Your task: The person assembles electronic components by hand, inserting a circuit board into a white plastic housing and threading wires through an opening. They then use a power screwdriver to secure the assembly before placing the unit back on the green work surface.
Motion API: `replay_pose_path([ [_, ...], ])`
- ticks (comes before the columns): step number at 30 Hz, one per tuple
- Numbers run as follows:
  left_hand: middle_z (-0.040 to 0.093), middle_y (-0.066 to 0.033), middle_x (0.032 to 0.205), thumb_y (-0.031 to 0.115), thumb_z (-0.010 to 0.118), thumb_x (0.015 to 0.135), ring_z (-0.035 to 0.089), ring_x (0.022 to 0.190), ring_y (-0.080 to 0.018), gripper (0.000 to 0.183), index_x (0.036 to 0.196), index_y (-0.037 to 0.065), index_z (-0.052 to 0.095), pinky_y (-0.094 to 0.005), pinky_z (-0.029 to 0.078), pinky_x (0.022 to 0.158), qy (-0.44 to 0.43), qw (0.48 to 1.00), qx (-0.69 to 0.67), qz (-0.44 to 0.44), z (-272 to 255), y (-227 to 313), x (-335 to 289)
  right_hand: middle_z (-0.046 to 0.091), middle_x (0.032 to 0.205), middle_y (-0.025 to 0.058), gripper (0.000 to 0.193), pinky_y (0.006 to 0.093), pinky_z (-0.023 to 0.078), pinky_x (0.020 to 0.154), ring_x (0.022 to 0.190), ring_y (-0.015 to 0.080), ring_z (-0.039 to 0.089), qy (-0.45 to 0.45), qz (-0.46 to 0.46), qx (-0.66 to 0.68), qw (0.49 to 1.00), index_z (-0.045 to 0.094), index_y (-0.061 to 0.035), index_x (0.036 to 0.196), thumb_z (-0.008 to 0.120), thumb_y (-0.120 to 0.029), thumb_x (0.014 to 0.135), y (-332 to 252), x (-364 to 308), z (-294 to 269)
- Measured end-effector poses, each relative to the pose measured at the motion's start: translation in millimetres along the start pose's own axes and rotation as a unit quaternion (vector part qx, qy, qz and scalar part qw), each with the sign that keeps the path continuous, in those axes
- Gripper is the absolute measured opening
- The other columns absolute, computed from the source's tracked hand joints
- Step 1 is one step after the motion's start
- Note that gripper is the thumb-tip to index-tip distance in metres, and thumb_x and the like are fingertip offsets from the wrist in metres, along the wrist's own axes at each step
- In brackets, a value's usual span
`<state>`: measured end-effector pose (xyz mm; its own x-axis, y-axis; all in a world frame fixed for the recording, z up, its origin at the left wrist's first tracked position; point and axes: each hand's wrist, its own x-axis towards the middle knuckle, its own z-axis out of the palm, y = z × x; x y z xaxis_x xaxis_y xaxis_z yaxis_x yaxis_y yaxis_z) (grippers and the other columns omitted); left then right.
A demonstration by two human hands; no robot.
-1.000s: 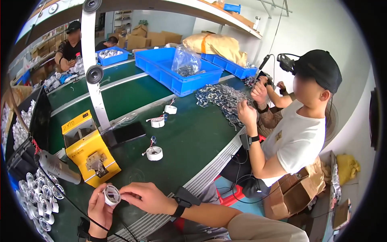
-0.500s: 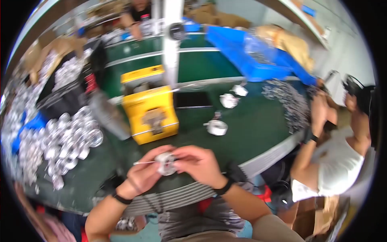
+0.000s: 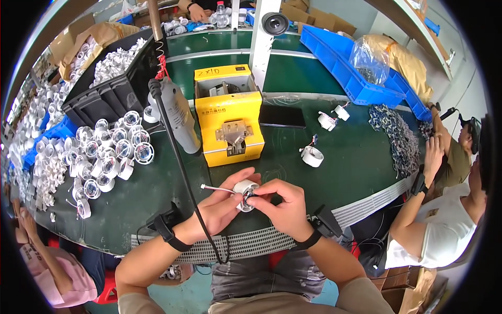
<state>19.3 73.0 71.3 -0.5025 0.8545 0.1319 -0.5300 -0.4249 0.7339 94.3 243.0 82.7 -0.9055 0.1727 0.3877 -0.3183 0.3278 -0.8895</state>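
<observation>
Close to the table's near edge, my left hand (image 3: 217,210) holds a small white ring-shaped housing (image 3: 243,187) between thumb and fingers. A thin white wire with a small plug sticks out of the housing to the left. My right hand (image 3: 282,205) pinches a small dark part with fine wires at the housing's right side; the fingertips partly hide it. Just beyond my hands stands a yellow box-shaped machine (image 3: 230,120) with a metal bracket on its front. A grey electric screwdriver (image 3: 179,118) with a black cable hangs left of it.
Many white housings (image 3: 107,152) are heaped at left, beside a black crate (image 3: 112,86) of white parts. A black phone (image 3: 282,116) and a loose housing (image 3: 312,156) lie right of the machine. Dark small parts (image 3: 395,138) and a blue tray (image 3: 340,73) are farther right. Co-workers sit at both sides.
The head view has shifted, so the scene sits farther right, and it is now sharp instead of blurred. Both hands still hold the white housing at nearly the same place over the table.
</observation>
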Motion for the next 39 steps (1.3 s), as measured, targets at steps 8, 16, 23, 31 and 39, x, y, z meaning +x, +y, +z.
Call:
replay_pose_path([
  [8, 0.025, -0.0122, 0.153, 0.023, 0.044, 0.101, 0.028, 0.139, -0.0218, 0.066, 0.153, 0.013, 0.004, -0.0366, 0.021, 0.114, -0.030, 0.999, 0.012, 0.041, 5, -7, 7, 0.054, 0.107, 0.0086, 0.045, 0.0288, 0.051, 0.084, 0.100, 0.0174, 0.060, -0.010, 0.007, 0.053, 0.999, 0.053, 0.0001, 0.115, 0.075, 0.004, 0.075, 4, 7, -1],
  [16, 0.051, -0.0103, 0.131, 0.013, 0.052, 0.099, 0.054, 0.113, -0.0155, 0.056, 0.147, 0.003, 0.026, -0.0317, 0.052, 0.092, 0.060, 0.971, 0.215, -0.081, 3, 11, 4, 0.064, 0.093, 0.0093, 0.020, 0.0254, 0.053, 0.068, 0.076, 0.0157, 0.066, -0.028, 0.012, -0.004, 1.000, 0.067, -0.0010, 0.100, 0.071, -0.002, 0.081, 1, 12, 2],
  [23, 0.056, -0.0129, 0.122, 0.004, 0.048, 0.098, 0.061, 0.105, -0.0197, 0.039, 0.135, -0.003, 0.041, -0.0378, 0.058, 0.087, 0.114, 0.969, 0.204, -0.079, -2, 21, 5, 0.064, 0.111, 0.0154, 0.054, 0.0318, 0.055, 0.076, 0.092, 0.0227, 0.066, 0.060, -0.119, -0.095, 0.986, 0.051, -0.0026, 0.126, 0.076, -0.011, 0.078, -29, 69, 46],
  [31, 0.047, -0.0137, 0.135, 0.008, 0.046, 0.099, 0.052, 0.120, -0.0275, 0.041, 0.138, 0.002, 0.036, -0.0429, 0.053, 0.095, 0.096, 0.982, 0.131, -0.093, -16, 21, 2, 0.061, 0.109, 0.0203, 0.072, 0.0424, 0.050, 0.080, 0.096, 0.0316, 0.063, -0.018, -0.163, -0.107, 0.981, 0.030, 0.0024, 0.138, 0.070, -0.024, 0.084, -28, 115, 109],
  [39, 0.055, -0.0116, 0.118, 0.010, 0.042, 0.101, 0.063, 0.103, -0.0271, 0.040, 0.138, -0.003, 0.035, -0.0384, 0.053, 0.096, 0.149, 0.974, 0.076, -0.150, -18, 16, 8, 0.051, 0.065, 0.0053, 0.047, 0.0263, 0.043, 0.049, 0.049, 0.0134, 0.049, 0.176, -0.140, 0.181, 0.957, 0.033, 0.0028, 0.131, 0.049, -0.017, 0.092, -36, 121, 46],
])
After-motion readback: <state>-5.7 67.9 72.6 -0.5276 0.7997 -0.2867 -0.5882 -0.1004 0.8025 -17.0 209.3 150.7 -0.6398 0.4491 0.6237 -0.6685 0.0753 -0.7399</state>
